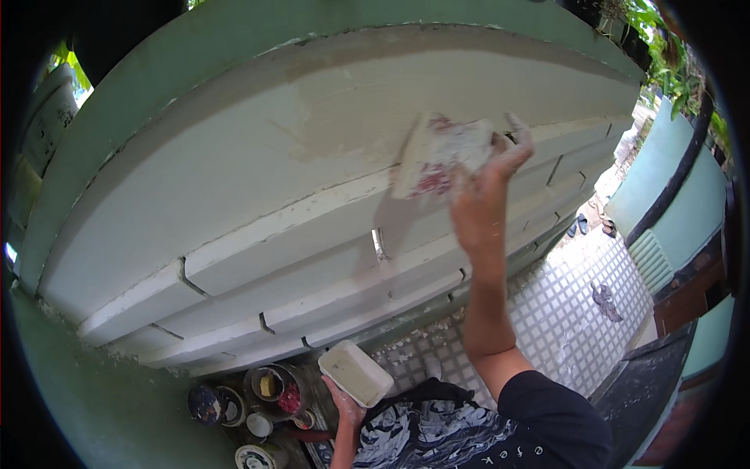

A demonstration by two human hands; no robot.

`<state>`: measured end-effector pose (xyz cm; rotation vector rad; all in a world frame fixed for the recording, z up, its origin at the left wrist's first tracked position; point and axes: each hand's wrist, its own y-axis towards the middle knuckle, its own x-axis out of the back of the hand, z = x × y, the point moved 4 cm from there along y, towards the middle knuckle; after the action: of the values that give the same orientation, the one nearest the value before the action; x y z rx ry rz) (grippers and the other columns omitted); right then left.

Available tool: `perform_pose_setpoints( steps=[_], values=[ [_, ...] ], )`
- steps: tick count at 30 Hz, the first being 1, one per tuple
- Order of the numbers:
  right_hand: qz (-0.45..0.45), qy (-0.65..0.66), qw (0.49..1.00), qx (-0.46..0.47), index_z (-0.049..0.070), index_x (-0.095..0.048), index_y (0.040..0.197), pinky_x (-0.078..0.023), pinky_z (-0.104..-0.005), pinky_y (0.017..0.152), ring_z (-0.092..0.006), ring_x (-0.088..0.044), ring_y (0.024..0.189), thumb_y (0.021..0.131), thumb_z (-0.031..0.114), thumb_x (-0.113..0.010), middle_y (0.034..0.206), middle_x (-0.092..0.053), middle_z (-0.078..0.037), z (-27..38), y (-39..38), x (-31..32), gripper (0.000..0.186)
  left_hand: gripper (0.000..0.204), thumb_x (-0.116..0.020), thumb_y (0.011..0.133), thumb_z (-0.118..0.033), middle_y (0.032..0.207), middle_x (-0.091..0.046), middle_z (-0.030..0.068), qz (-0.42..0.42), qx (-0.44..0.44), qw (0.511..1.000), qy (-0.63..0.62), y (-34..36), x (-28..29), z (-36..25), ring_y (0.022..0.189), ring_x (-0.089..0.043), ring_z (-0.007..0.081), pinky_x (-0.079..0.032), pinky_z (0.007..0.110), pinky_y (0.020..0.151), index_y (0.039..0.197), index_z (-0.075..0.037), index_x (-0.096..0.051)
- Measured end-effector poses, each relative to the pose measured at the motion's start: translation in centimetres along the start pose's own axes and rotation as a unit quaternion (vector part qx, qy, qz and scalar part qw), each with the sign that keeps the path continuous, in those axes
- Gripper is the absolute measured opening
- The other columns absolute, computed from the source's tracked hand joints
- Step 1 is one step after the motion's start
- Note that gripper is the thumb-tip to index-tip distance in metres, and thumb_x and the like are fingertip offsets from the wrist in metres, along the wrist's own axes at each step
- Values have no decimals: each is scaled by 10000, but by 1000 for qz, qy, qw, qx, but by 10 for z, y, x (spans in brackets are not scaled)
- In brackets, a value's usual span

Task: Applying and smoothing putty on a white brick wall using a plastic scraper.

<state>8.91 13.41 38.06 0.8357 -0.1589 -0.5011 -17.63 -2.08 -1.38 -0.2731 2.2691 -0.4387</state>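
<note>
My right hand [488, 187], dusted with white, is raised and closed on a flat rectangular spreader [445, 156]. The spreader is white with red smears and blurred by motion. It is against or just off the pale wall [195, 172]; I cannot tell which. A damp-looking beige patch [351, 109] covers the wall to its upper left. Low down, my left hand [344, 402] grips a white rectangular tub [373, 383] by its side. Smooth pale paste [348, 371] lies inside the tub.
Ledges with slots [266, 262] run along the wall below the spreader. Buckets [254, 461] and a basin with a yellow sponge [267, 384] and something red crowd the lower left. On the tiled floor [555, 313] lie a rag [605, 303] and sandals [578, 225].
</note>
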Motion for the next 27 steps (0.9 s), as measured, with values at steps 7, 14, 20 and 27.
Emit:
perform_pose_setpoints(
  steps=[7,14,20,27],
  values=[
    [2,-254,962,98,-32,-367,1233,-329,-373,1007,-273,-426,1197,737,-87,-532,1256,-402,-223,15,36,45,525,780,-262,840,-737,1310,-480,47,-12,16,1000,-1,8,0,5,1156,-508,276,-438,454,946,1376,-177,-350],
    [41,6,999,-12,-68,-619,931,-517,-217,666,-106,-633,732,771,-45,-610,799,-658,-69,-2,50,45,162,770,-296,847,-721,1309,-475,51,-20,2,1000,-3,0,-17,-5,1162,-500,267,-427,428,958,1372,-159,-347],
    [215,-78,971,73,-50,-632,876,-528,-271,689,-173,-669,777,759,-25,-635,829,-674,-127,19,62,29,120,758,-288,861,-703,1312,-475,52,-31,-9,999,-13,-7,7,-4,1161,-504,266,-427,427,965,1372,-146,-346],
    [248,-323,874,263,-24,-591,912,-508,-377,678,-336,-608,745,744,93,-638,833,-624,-166,-1,48,-64,210,749,-276,870,-694,1307,-481,49,-36,-8,999,-14,-13,15,1,1162,-503,259,-422,410,970,1373,-144,-345]
  ],
)
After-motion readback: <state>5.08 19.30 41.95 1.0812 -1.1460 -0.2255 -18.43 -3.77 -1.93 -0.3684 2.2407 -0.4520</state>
